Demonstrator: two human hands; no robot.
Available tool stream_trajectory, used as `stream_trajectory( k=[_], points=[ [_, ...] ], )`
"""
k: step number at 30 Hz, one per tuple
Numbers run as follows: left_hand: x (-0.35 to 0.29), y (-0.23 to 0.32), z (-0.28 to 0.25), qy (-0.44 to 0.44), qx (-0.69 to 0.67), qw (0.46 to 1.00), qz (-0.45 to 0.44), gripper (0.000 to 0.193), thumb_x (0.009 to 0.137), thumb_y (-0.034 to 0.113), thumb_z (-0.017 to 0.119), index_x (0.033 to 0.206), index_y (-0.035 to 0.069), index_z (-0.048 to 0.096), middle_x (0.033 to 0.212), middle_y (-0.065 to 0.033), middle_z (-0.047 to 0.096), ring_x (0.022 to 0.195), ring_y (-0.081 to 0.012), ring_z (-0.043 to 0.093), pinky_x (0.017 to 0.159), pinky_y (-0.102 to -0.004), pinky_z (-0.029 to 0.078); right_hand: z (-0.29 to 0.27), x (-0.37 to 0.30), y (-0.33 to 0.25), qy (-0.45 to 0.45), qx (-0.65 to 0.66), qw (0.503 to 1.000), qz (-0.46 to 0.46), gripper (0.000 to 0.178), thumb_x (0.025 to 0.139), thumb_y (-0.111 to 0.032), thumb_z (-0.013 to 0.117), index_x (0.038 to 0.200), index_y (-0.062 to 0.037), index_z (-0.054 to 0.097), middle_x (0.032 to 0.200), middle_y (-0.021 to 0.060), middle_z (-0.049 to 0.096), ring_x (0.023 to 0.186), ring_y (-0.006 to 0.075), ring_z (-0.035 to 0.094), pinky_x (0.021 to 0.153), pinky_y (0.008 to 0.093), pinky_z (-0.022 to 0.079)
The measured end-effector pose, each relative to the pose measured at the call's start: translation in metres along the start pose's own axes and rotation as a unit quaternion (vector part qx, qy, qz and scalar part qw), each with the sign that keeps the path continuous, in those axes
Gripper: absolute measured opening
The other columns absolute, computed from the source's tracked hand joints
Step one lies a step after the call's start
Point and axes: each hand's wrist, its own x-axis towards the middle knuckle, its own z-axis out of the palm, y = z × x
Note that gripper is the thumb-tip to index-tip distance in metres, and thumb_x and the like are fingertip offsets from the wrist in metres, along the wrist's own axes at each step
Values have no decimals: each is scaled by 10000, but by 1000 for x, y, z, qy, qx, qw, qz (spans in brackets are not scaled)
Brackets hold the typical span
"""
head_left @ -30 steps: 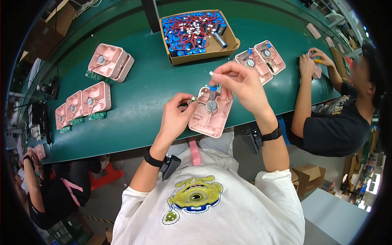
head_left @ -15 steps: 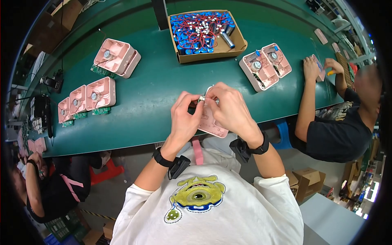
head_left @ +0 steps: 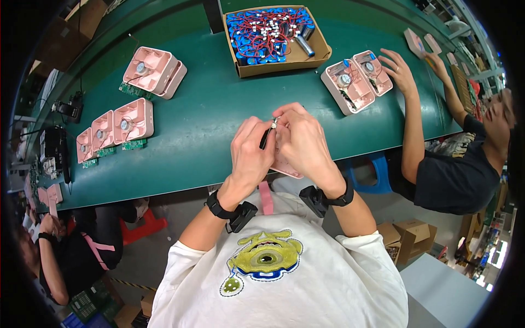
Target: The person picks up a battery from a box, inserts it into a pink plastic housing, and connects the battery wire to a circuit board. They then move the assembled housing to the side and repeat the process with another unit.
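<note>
My left hand and my right hand meet in front of me, fingers closed in a pinch around a small white connector. Beside it, a slim black piece pokes out along the left fingers. Below my hands is a pink plastic housing part, mostly covered by the right hand. What exactly the right fingertips grip behind the connector is partly hidden.
A cardboard box of blue batteries with red wires stands ahead. Open pink housings with speakers sit left, some with green circuit boards; more housings are right. A co-worker's hand reaches near those.
My hands have shifted slightly, and the black piece now shows by the left fingers. The co-worker on the right has moved one hand toward the right-hand housings.
</note>
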Motion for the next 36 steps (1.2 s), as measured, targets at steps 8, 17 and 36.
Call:
stream_trajectory(
  k=[8, 17, 36],
  points=[
    [36, 12, -24, -159, -18, 970, -182, 197, 850, 115, 752, 1008, 2, 720, 821, -137, 664, 706, -334, 651, 651, -454, 510, -35, -45, -25, 3, -137, 990, -17, 575, 819, -188, 831, 1282, 21, 560, 1443, 216, 515, 1129, 419, 624, 951, 503, 511],
    [52, 26, -25, -251, 51, 951, -175, 197, 869, 164, 760, 877, -29, 724, 628, -125, 655, 576, -255, 632, 590, -372, 500, 11, -87, -1, 55, -204, 977, -9, 918, 733, -195, 906, 1469, 49, 414, 1502, 287, 421, 1442, 495, 390, 1120, 541, 423],
    [8, 18, -29, -204, -84, 968, -121, 135, 980, 90, 719, 1025, -16, 788, 728, -27, 700, 643, -56, 571, 593, -244, 455, -15, -61, 39, 105, -188, 976, 31, 856, 760, -156, 834, 1493, 10, 424, 1528, 261, 423, 1476, 521, 327, 1159, 642, 327]
  ],
)
